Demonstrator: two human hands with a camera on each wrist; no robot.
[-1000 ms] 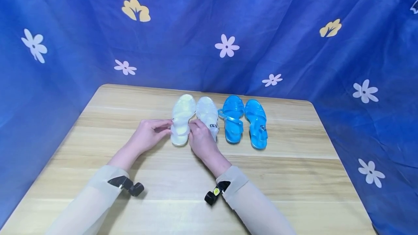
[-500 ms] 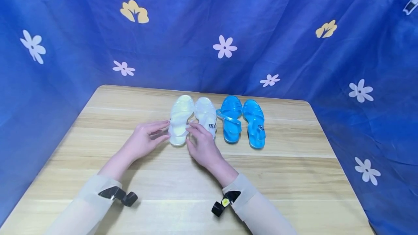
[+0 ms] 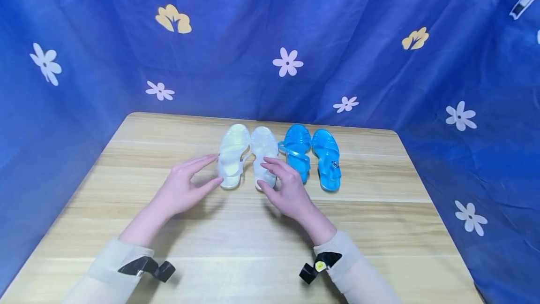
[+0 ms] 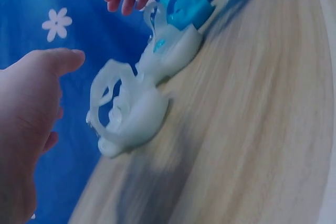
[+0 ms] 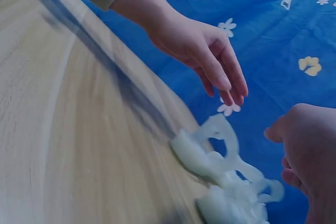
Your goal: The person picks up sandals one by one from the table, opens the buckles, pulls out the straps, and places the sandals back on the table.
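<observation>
Tabletop (image 3: 379,229) of pale wood grain carries everything, with a blue curtain (image 3: 358,22) printed with white and yellow flowers hanging behind and around it. Four jelly sandals stand in a row near the far edge, toes pointing away. The white pair (image 3: 248,155) sits at the middle: translucent, milky plastic, with woven closed toes, open heels and thin ankle straps; the two shoes lie just beside each other, soles down. In the left wrist view the same white pair (image 4: 136,103) appears blurred, its straps arching up from the soles. The blue pair (image 3: 311,155) stands just to the right of the white one, same pattern in bright turquoise, with a small dark buckle or badge on the rightmost shoe, too small to read. No writing can be read on any sandal.

The left hand (image 3: 182,187) hovers near the left white sandal, fingers straight and spread, holding nothing; its fingertips are close to the shoe's heel but apart from it. The right hand (image 3: 288,190) hangs over the heel of the right white sandal, fingers loosely extended, gripping nothing; whether it touches the shoe cannot be told.
</observation>
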